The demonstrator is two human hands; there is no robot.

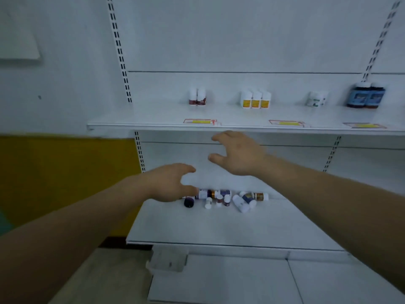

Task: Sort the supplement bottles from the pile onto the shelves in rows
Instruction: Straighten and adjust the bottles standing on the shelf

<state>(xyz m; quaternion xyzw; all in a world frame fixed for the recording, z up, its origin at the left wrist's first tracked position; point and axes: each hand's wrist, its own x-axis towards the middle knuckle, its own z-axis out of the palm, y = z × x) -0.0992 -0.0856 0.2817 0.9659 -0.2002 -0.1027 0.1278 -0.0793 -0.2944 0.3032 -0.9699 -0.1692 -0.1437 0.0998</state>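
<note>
With my left hand and right hand both empty, fingers spread wide, I'd lower them onto the pile at the right hand's six o'clock on the lower shelf, taking matching bottles together.

The upper shelf, above the right fingers, bears an upright red pair, yellow trio, green group, blue pair and three labels. The lower shelf holds a pile just under the left fingers.
</note>
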